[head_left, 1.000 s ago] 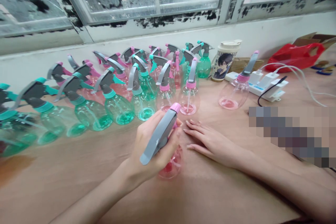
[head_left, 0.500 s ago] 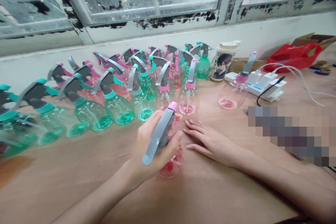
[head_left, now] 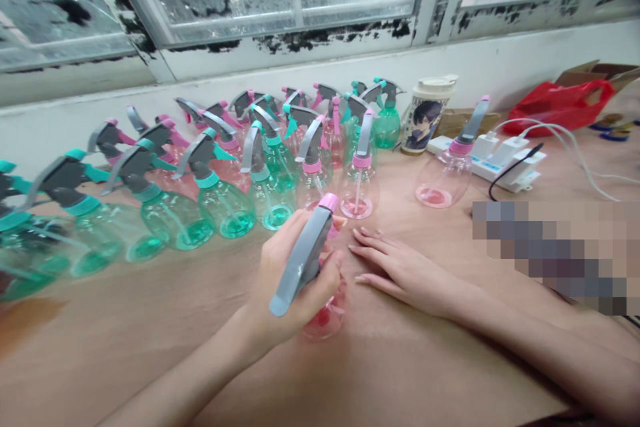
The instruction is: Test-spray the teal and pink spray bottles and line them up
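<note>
My left hand point(head_left: 290, 273) is wrapped round the neck of a pink spray bottle point(head_left: 324, 321), whose base rests on the table point(head_left: 400, 367). Its grey trigger head with a pink nozzle tip points away from me, and my fingers hide the collar and most of the trigger. My right hand point(head_left: 400, 267) lies flat on the table beside it, fingers stretched out and holding nothing. Just beyond my hands stands another clear pink spray bottle point(head_left: 358, 193). A green spray bottle point(head_left: 274, 203) is to its left.
Several green and pink spray bottles stand in rows toward the wall, including a green one point(head_left: 227, 207). A lone pink spray bottle point(head_left: 443, 180) is at the right, near a power strip point(head_left: 515, 173) with cables. Behind are a printed cup point(head_left: 425, 117) and a red bag point(head_left: 555, 107).
</note>
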Tool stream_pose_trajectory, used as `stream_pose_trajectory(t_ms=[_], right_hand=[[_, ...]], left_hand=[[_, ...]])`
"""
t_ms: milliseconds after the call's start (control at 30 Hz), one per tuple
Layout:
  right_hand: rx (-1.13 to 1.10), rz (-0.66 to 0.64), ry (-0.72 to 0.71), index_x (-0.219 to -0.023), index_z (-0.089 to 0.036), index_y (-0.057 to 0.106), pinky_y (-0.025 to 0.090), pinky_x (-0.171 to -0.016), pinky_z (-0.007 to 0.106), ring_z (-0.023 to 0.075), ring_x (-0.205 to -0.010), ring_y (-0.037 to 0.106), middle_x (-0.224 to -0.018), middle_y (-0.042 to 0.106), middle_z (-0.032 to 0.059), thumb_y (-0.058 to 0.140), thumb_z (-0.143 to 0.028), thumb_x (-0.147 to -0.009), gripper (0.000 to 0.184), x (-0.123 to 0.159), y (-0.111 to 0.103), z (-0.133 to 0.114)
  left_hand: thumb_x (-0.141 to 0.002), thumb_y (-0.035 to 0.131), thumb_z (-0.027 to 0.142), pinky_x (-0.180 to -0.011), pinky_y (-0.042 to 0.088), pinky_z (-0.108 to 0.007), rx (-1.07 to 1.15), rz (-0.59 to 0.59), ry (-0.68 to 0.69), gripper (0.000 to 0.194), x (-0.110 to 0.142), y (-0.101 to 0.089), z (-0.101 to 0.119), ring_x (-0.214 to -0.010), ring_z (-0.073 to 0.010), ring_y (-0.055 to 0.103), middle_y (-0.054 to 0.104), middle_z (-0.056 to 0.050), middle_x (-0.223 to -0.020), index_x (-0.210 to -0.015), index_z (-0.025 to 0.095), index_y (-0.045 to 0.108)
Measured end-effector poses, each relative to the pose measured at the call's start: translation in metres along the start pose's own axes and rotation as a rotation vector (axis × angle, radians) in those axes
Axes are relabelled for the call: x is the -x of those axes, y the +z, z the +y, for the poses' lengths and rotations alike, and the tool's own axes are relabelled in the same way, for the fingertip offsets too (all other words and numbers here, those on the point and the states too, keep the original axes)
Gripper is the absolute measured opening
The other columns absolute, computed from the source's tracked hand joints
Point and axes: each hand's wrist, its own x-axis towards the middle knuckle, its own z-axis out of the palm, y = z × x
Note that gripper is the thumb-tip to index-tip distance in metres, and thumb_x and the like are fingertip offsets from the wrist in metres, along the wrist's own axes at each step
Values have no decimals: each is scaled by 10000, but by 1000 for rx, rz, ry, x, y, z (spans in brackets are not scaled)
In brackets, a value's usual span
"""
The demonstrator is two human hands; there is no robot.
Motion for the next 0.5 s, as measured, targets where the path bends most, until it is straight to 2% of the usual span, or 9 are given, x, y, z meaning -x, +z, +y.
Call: stream_pose_trajectory(t_ms=[500], right_hand=[[-32,24,3,-1363,-155,538,357,-1116,531,301,-1382,392,-1461,470,164,456,-478,-969,516,1,1,0]], left_hand=[[-830,513,200,-700,520,-334,-41,15,8,139,0,1,-1,-761,-177,580,576,-29,-862,-966,220,534]])
